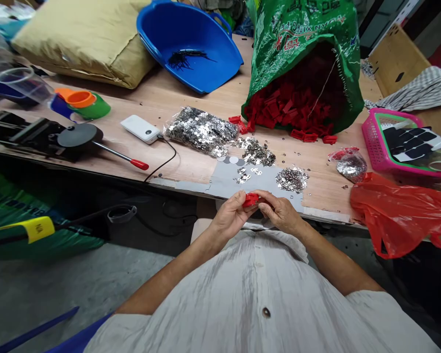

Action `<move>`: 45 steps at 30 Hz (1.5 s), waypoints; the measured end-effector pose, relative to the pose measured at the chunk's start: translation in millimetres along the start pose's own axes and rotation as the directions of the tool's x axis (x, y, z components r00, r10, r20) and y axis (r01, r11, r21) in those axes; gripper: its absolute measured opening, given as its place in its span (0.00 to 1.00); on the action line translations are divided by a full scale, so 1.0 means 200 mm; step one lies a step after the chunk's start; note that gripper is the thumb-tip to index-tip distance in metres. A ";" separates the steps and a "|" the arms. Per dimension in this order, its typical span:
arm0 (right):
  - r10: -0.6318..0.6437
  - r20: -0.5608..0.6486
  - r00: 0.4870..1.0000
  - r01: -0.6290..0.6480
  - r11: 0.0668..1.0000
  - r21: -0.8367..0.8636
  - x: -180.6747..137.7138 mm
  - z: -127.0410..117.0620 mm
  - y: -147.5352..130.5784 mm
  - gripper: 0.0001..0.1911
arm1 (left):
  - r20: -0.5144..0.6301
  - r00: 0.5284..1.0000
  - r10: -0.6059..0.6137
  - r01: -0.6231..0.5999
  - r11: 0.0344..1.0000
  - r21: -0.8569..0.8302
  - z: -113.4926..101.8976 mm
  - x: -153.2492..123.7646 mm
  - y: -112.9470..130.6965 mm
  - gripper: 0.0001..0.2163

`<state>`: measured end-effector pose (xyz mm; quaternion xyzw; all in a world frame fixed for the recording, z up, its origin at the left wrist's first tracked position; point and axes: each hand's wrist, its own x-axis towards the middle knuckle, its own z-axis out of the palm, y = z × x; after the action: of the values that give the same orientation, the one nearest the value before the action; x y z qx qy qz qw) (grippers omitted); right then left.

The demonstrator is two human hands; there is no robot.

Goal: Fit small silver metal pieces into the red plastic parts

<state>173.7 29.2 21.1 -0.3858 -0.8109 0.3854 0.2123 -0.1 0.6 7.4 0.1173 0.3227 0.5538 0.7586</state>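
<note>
Just in front of the table's edge, my left hand [232, 214] is closed on a small red plastic part [250, 199]. My right hand [279, 212] meets it from the other side, fingertips pinched at the part's right end; whether a tiny piece sits between them is hidden. Beyond my hands, a grey mat [222, 179] carries a pile of small shiny metal pieces [292, 180] on the right and another metal pile [256, 151] further back. A clear bag of metal pieces [202, 130] lies behind on the left. Red parts [290, 105] spill from a green sack [301, 59].
A hand press with a red-tipped lever [138, 164] stands at left, near a white power bank [140, 128] with a cable. A blue basin [206, 73] and tan sack [84, 44] lie behind. At right are a pink basket [377, 142] and red plastic bag [400, 211].
</note>
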 end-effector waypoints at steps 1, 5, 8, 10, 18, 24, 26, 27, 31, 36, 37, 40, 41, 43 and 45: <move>-0.014 -0.014 1.000 0.014 1.000 -0.012 0.00 0.00 0.00 0.20 | -0.011 1.000 -0.014 0.014 1.000 -0.027 0.01 -0.01 0.00 0.07; -0.051 -0.100 0.994 0.043 0.996 -0.084 0.01 0.02 0.00 0.17 | -0.070 0.997 -0.030 0.023 0.994 -0.104 0.03 -0.02 -0.02 0.06; -0.041 -0.149 0.988 0.032 0.997 -0.064 0.01 0.04 0.02 0.17 | -0.087 0.996 -0.035 0.025 0.992 -0.123 0.03 -0.03 -0.04 0.06; -0.024 -0.149 0.989 0.022 1.000 -0.012 0.01 0.05 0.04 0.18 | -0.086 0.994 -0.062 0.050 0.991 -0.127 0.03 -0.03 -0.04 0.06; 0.218 -0.130 0.967 -0.170 0.937 0.305 0.01 0.09 0.03 0.15 | -0.148 0.989 -0.007 -0.015 0.990 -0.143 -0.03 0.00 -0.04 0.07; 0.299 0.074 0.951 -0.290 0.787 0.545 0.00 0.18 0.05 0.19 | -0.156 0.987 0.040 -0.058 0.992 -0.112 -0.03 0.00 -0.06 0.11; 0.311 0.090 0.946 -0.302 0.751 0.587 0.01 0.20 0.05 0.20 | -0.164 0.985 0.047 -0.067 0.990 -0.123 -0.02 0.00 -0.07 0.11; 0.316 0.092 0.944 -0.305 0.735 0.606 0.01 0.21 0.05 0.20 | -0.171 0.984 0.048 -0.071 0.989 -0.131 -0.02 0.00 -0.07 0.11; 0.325 0.091 0.941 -0.302 0.692 0.656 0.01 0.23 0.04 0.20 | -0.201 0.979 0.045 -0.079 0.983 -0.166 -0.02 0.00 -0.08 0.11; 0.315 0.082 0.945 -0.284 0.675 0.681 0.01 0.25 0.04 0.19 | -0.217 0.975 0.050 -0.092 0.978 -0.186 -0.02 0.00 -0.09 0.10; 0.304 0.072 0.950 -0.271 0.687 0.674 0.01 0.25 0.04 0.19 | -0.216 0.975 0.055 -0.097 0.977 -0.189 -0.02 0.00 -0.09 0.10; 0.268 0.023 0.963 -0.223 0.745 0.629 0.01 0.24 0.03 0.19 | -0.213 0.974 0.076 -0.117 0.976 -0.185 -0.01 0.00 -0.09 0.10; 0.260 0.010 0.966 -0.211 0.761 0.613 0.01 0.24 0.03 0.19 | -0.214 0.973 0.081 -0.122 0.975 -0.184 -0.01 0.00 -0.10 0.10; 0.248 -0.012 0.969 -0.195 0.792 0.578 0.01 0.25 0.03 0.19 | -0.217 0.973 0.080 -0.122 0.975 -0.187 -0.02 0.00 -0.10 0.09; 0.233 -0.031 0.972 -0.181 0.826 0.535 0.00 0.25 0.04 0.19 | -0.217 0.973 0.076 -0.119 0.974 -0.193 -0.02 0.00 -0.11 0.09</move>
<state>144.4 9.2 -15.3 -0.4162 -0.6159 0.5952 0.3053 13.3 -8.1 -7.6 -0.0044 0.3352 0.6302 0.7003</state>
